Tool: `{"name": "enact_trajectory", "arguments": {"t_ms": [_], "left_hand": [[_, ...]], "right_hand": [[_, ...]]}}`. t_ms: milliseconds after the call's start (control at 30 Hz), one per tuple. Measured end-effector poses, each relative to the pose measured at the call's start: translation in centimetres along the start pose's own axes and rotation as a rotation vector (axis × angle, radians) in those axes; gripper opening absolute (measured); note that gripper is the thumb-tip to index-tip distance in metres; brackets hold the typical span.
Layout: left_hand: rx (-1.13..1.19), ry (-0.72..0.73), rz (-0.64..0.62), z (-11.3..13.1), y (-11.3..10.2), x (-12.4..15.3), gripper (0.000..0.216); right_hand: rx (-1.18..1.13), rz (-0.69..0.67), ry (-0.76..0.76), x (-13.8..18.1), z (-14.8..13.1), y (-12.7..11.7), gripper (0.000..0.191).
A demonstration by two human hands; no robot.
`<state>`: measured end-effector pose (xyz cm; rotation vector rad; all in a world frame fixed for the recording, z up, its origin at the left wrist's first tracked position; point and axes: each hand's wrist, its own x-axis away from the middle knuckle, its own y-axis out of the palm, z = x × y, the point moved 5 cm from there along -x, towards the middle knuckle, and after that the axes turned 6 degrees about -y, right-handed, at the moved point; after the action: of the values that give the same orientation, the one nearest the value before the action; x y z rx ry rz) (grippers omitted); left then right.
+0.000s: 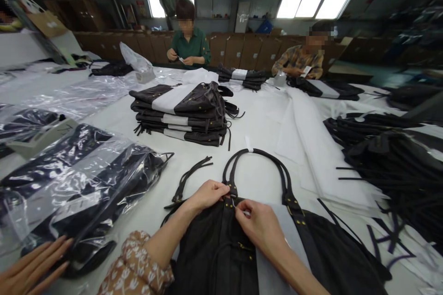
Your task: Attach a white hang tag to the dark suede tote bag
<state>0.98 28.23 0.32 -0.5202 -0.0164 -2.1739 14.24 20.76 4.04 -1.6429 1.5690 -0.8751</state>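
So there's one dark handbag (221, 249) lying flat on the white worktop (263, 129) at 6 o'clock, right under the camera, with its two looped handles (258, 156) arching up toward 12. The left hand (207, 193) rests on the bag's top edge by the left handle base, fingers curled and pressed against the strap fitting. The right hand (258, 226) sits just beside it, thumb and forefinger pinching something small and pale at the bag's rim; can't tell what it is. A loose dark strap (188, 179) lies just at 9 o'clock of the left hand.

At 12 o'clock there's one stack of folded bags (183, 115) with white paper bands, maybe five or six layers, hard to count exactly. At 9 o'clock, bagged ones in clear plastic wrap (79, 179), and another person's hand (32, 265) lies flat on that plastic at the bottom left corner. At 3 o'clock there's a big heap of dark bags and straps (391, 166), with white sheets (311, 147) between it and the handbag.

Two people sit across the worktop: one in a green top (190, 46), one in a plaid shirt (299, 60), each handling small stuff.

Open room is the bare strip between the handles and the stack. Both sides are crowded.
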Motion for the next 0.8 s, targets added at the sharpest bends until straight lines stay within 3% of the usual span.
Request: {"name": "enact_trajectory", "arguments": {"t_ms": [167,300,400,600,800], "left_hand": [[0.008,0.020,-0.104,0.5,-0.3,0.6,0.025],[-0.011,0.043,-0.220,0.5,-0.4,0.5,0.030],[-0.028,0.040,-0.240,0.1,-0.4,0.0,0.023],[-0.079,-0.017,-0.143,-1.5,-0.7,-1.0,0.021],[-0.168,-0.006,0.097,-1.0,-0.9,1.2,0.024]], "right_hand": [[0.022,-0.001,-0.022,-1.1,-0.3,1.1,0.026],[-0.030,0.081,-0.037,-1.1,-0.1,2.1,0.027],[-0.073,0.157,-0.051,-1.1,0.3,2.7,0.028],[-0.049,0.227,-0.096,-1.1,0.7,3.4,0.028],[0.147,0.315,-0.326,1.9,-2.1,4.1,0.028]]}}
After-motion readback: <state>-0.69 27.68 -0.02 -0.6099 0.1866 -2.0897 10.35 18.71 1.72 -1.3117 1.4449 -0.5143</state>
